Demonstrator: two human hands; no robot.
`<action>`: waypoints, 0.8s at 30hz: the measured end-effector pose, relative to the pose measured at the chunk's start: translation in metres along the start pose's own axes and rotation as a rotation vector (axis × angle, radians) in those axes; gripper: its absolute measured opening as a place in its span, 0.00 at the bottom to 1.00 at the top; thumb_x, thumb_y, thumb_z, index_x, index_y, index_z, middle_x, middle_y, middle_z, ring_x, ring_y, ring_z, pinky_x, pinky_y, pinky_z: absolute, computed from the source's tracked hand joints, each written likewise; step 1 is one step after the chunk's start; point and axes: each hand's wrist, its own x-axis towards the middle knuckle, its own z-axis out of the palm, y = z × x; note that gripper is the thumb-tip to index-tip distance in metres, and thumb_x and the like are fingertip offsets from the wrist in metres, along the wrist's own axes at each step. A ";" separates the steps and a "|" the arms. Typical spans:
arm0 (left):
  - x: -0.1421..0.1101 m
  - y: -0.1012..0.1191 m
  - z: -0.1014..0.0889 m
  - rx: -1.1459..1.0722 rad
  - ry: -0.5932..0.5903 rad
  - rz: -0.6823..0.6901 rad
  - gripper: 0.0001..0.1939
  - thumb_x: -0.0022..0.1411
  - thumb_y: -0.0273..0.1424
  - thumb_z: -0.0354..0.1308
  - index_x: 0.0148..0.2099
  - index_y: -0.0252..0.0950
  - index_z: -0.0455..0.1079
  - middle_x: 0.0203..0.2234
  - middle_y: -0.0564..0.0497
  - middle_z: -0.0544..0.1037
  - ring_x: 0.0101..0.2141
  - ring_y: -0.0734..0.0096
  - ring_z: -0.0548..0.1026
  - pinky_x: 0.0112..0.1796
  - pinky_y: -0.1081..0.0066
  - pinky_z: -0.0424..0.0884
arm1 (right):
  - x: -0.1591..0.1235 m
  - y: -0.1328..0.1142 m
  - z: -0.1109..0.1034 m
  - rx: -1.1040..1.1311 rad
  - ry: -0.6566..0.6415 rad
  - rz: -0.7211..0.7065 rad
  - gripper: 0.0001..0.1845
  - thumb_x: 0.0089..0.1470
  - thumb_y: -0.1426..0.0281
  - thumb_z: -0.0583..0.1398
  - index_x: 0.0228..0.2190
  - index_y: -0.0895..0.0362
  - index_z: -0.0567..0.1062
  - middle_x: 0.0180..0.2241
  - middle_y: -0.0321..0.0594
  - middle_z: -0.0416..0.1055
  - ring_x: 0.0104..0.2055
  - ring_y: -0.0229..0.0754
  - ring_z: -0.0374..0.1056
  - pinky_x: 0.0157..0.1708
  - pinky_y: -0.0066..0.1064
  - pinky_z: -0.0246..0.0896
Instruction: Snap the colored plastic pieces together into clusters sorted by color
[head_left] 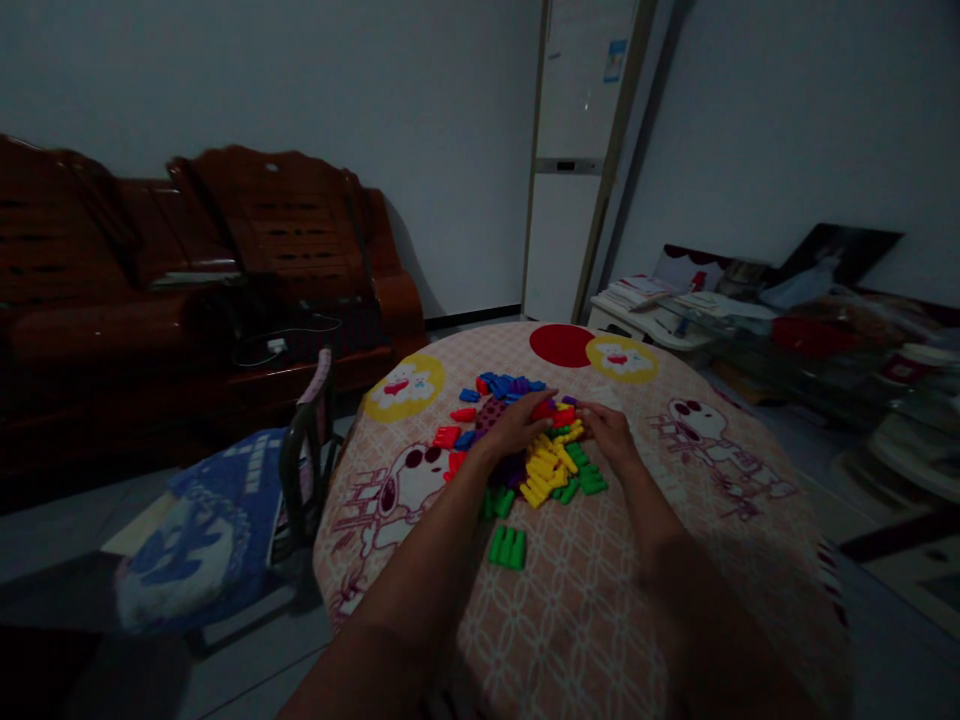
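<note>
Blocks (549, 470) in red, yellow, green and blue lie heaped on the round counter (757, 570), and handling pieces within that heap looks to be the step in hand. Of the hands, the left hand (516, 428) reaches over it palm down, fingers partly spread and slightly bent; the right hand (611, 435) is at its right edge, fingers curled inward near a red block (564, 416). Whether either grips anything, I cannot tell. Any next grasp would call for fingertips parting one piece from close neighbours. One green block (508, 548) sits apart, nearer the person. Patterned cloth (570, 610) covers the counter; around it are a chair (225, 510), wooden sofa (277, 220), tall white unit (566, 215) and papers (637, 291)
</note>
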 end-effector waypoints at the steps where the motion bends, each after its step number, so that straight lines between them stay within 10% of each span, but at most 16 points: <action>1: -0.003 0.010 0.003 0.020 -0.018 0.038 0.31 0.65 0.36 0.57 0.68 0.35 0.60 0.65 0.39 0.66 0.64 0.55 0.64 0.64 0.56 0.60 | 0.001 -0.001 -0.007 0.027 0.040 0.022 0.24 0.47 0.56 0.61 0.41 0.59 0.81 0.34 0.44 0.81 0.33 0.46 0.76 0.31 0.35 0.73; 9: -0.045 0.067 0.033 0.360 -0.230 0.137 0.31 0.53 0.38 0.69 0.60 0.47 0.71 0.68 0.43 0.61 0.67 0.39 0.54 0.63 0.33 0.45 | 0.003 -0.005 -0.029 0.144 0.171 0.169 0.15 0.46 0.63 0.63 0.33 0.60 0.79 0.25 0.44 0.79 0.22 0.38 0.71 0.22 0.27 0.67; 15: -0.026 0.017 -0.004 0.434 -0.048 -0.107 0.27 0.53 0.21 0.59 0.56 0.42 0.74 0.65 0.41 0.65 0.64 0.46 0.63 0.63 0.41 0.56 | 0.003 0.001 -0.028 0.161 0.185 0.182 0.13 0.45 0.64 0.63 0.31 0.60 0.78 0.22 0.42 0.77 0.22 0.39 0.72 0.23 0.28 0.68; 24: -0.021 -0.024 -0.048 0.306 0.397 -0.420 0.21 0.61 0.29 0.57 0.55 0.32 0.75 0.51 0.40 0.79 0.51 0.56 0.76 0.55 0.60 0.70 | 0.004 -0.003 -0.011 -0.272 0.071 -0.050 0.19 0.47 0.63 0.62 0.40 0.57 0.82 0.36 0.43 0.81 0.39 0.48 0.76 0.45 0.42 0.71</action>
